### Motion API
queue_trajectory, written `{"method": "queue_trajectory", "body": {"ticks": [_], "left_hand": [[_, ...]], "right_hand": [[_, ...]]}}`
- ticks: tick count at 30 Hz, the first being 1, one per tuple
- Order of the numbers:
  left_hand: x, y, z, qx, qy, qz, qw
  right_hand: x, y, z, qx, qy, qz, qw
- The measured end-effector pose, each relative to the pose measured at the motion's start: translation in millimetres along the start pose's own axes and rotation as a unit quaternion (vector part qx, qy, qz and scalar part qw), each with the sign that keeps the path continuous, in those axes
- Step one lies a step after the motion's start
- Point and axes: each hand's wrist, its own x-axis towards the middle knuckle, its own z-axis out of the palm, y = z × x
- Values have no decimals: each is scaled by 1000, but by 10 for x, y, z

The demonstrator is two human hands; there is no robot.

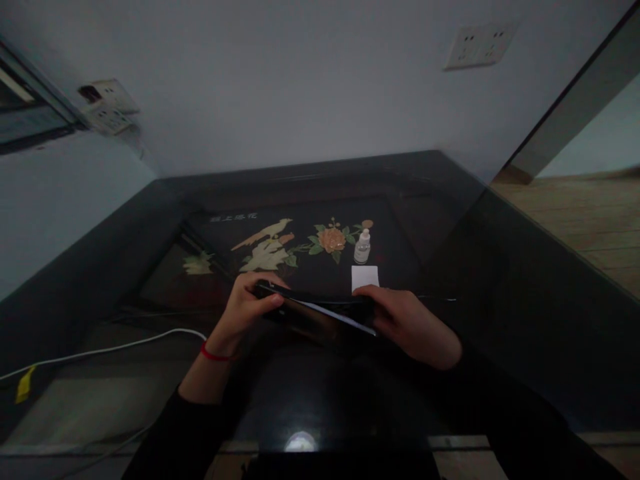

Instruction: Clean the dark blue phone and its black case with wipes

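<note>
Both of my hands hold a dark tablet-like device (320,319) tilted above a glossy black table (450,267). My left hand (245,308), with a red band at the wrist, grips its left end with fingers curled over the edge. My right hand (407,323) grips its right end. Just beyond the device lie a small white square cloth or paper (365,277) and a small clear bottle with a white cap (362,247), both standing free on the table.
The tabletop bears an inlaid bird and flower picture (280,243). A white cable (115,348) with a yellow tag runs along the left. Wall sockets (107,107) sit at upper left and a socket plate (479,44) at upper right. Wooden floor (590,220) shows on the right.
</note>
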Motion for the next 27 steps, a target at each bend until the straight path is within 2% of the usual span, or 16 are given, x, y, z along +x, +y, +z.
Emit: {"method": "queue_trajectory", "body": {"ticks": [3, 7, 10, 13, 17, 20, 22, 24, 27], "left_hand": [[-15, -78, -10, -12, -4, 3, 1000], [-34, -193, -16, -26, 11, 26, 999], [-53, -234, 12, -35, 8, 37, 999], [-61, -231, 92, -67, 48, 26, 996], [-28, -200, 250, -67, 76, 13, 995], [4, -190, 334, -8, 74, 7, 997], [5, -184, 350, 96, 72, 44, 992], [-16, -164, 341, 212, 29, 117, 970], [-72, -102, 329, 311, -112, 214, 919]], "right_hand": [[-12, 48, -52, 19, -19, -26, 999], [11, 113, -114, 31, -5, -53, 998], [33, 112, -134, 69, -27, -74, 995], [30, 69, -119, 121, -45, -86, 988], [1, 8, -16, 194, -22, -74, 978], [8, 7, 82, 229, 19, -24, 973], [33, 33, 120, 238, 46, -12, 970], [61, 66, 125, 240, 65, -22, 968], [93, 96, 86, 235, 78, -19, 969]]}}
